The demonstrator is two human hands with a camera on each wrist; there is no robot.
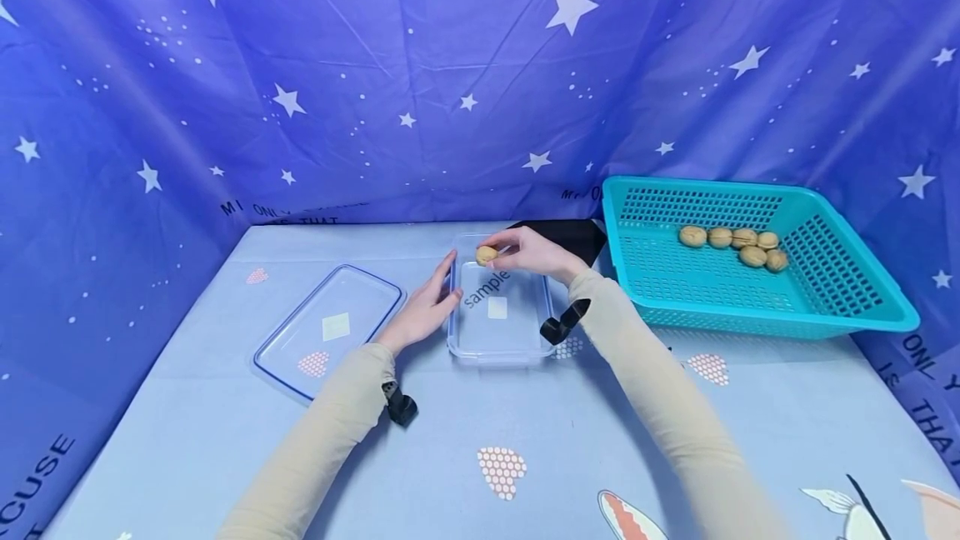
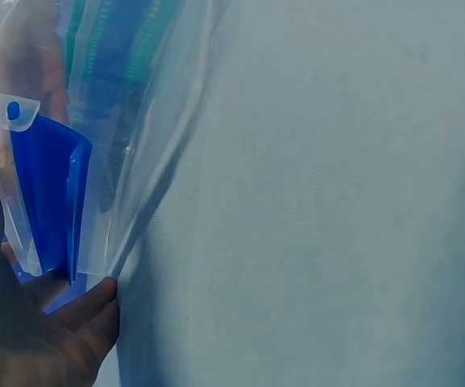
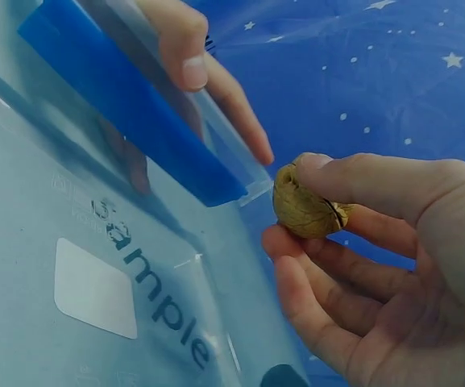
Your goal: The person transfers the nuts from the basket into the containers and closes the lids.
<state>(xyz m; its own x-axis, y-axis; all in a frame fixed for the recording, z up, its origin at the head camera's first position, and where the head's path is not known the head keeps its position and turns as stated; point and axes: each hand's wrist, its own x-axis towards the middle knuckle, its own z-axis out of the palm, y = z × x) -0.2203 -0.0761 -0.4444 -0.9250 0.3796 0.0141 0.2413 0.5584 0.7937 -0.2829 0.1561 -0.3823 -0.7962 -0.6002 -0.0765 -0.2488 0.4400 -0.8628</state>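
Your right hand (image 1: 534,253) pinches a walnut (image 1: 487,255) over the far rim of the clear box (image 1: 501,342), whose long axis runs away from you. Your left hand (image 1: 422,308), fingers straight, steadies the box's left wall. The right wrist view alone shows thumb and forefinger clasping the nut; five more lie in the basket (image 1: 862,317).

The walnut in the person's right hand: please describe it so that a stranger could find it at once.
Find the clear container printed "sample", left of the teal basket. Over its far rim, the right hand pinches one walnut. The other walnuts all lie in the basket.
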